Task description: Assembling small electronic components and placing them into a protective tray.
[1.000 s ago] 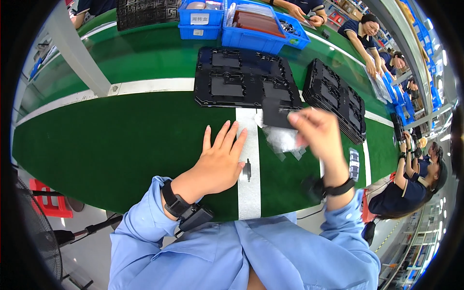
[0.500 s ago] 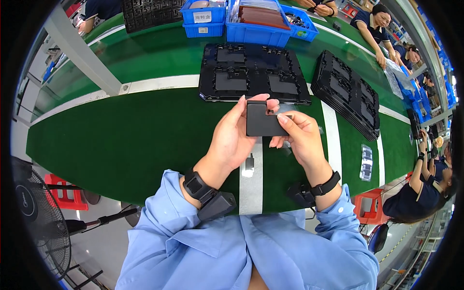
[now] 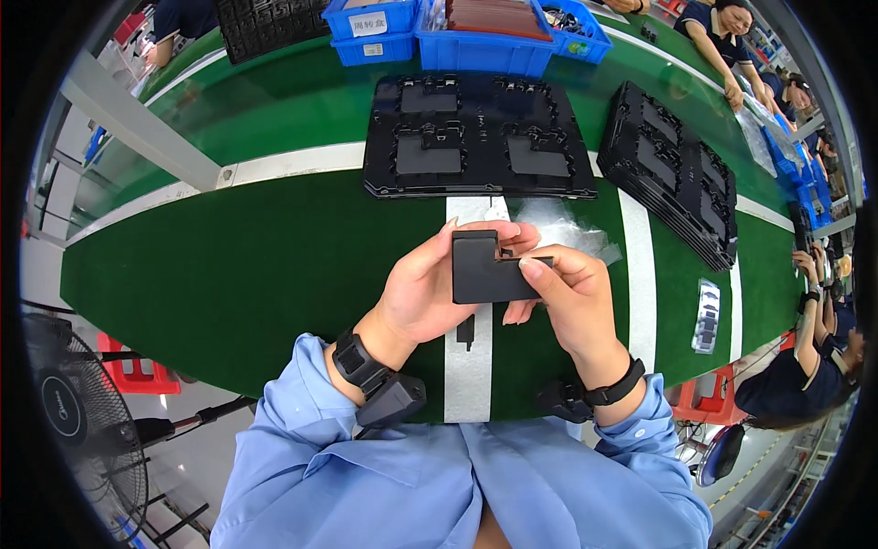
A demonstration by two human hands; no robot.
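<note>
A flat black L-shaped part (image 3: 485, 274) with a notch in its upper right corner is held up between my two hands over the green table. My left hand (image 3: 416, 284) supports its left edge, with the thumb along the side and fingers behind. At the lower right arm of the part, my right hand (image 3: 578, 297) pinches it between thumb and fingers. A thin coppery strip shows inside the notch. Below the part, a small black piece (image 3: 466, 333) lies on the white strip of the table, partly hidden by my left hand.
A black moulded tray (image 3: 480, 137) with similar L-shaped parts lies ahead. Stacked black trays (image 3: 672, 169) stand to its right. Clear plastic film (image 3: 567, 229) lies behind my right hand, a small label sheet (image 3: 706, 316) farther right. Blue bins (image 3: 485, 46) stand at the back; co-workers sit around.
Both hands and the black part have come lower in the picture, toward me. The clear film behind them shows more. The grip on the part looks the same.
</note>
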